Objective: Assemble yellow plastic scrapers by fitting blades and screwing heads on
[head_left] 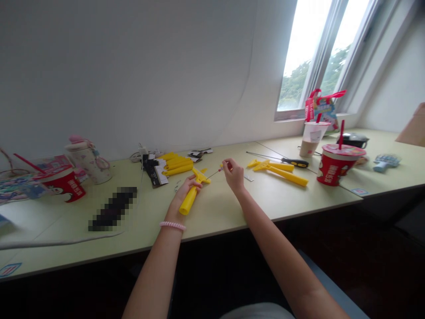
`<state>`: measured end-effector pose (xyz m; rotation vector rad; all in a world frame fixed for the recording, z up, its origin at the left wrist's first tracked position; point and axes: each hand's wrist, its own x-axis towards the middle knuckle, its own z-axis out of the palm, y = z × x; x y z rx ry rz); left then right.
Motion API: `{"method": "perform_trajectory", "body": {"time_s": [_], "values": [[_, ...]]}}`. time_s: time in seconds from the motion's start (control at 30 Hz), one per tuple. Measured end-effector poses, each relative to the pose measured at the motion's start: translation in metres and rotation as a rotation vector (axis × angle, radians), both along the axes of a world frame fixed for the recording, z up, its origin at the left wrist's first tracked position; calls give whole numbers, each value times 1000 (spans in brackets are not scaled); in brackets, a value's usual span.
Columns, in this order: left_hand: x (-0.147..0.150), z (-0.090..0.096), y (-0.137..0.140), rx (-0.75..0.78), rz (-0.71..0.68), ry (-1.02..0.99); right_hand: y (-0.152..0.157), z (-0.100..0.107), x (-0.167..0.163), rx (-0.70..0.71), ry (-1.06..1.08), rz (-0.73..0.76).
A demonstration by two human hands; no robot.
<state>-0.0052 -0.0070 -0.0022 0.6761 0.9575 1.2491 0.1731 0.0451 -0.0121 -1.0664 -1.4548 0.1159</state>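
My left hand (187,189) is closed around a yellow plastic scraper handle (188,201), its round hollow end toward me and its wide head pointing away. My right hand (233,173) pinches a small screwdriver (214,173) whose thin shaft slants down to the scraper's head; the fingers hide most of its grip. Whether the tip sits in a screw is too small to tell. Beside my left hand lie small metal pieces (177,185). A flat light strip (249,177) rests just right of my right hand, near two more yellow scraper handles (287,175).
Several yellow handles (179,167) lie with black-and-white cards (154,172) at the back. A long screwdriver (295,162) lies at right. Red cups with straws stand left (68,184) and right (337,166). A bottle (91,161) and a pixelated dark object (113,209) are at left.
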Motion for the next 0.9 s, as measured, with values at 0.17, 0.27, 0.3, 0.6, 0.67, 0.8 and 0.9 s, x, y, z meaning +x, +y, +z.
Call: {"method": "perform_trajectory", "body": {"time_s": [0.17,0.27,0.3,0.6,0.67,0.8,0.9], "values": [[0,-1,1,21,-15,45,-3,-1,1,-127,-25,-96],[2,2,-3,31,15,69,0,-3,2,-208,-37,-36],[2,3,-4,31,18,71,2,-3,2,-207,-30,3],[4,5,-5,2,-6,91,-2,1,1,-106,5,34],[3,5,-5,-2,-9,88,-4,1,0,-132,-18,-6],[2,3,-4,-7,-1,72,-1,-1,1,-162,-19,36],[2,3,-3,-15,-3,62,2,-3,1,-163,11,91]]}}
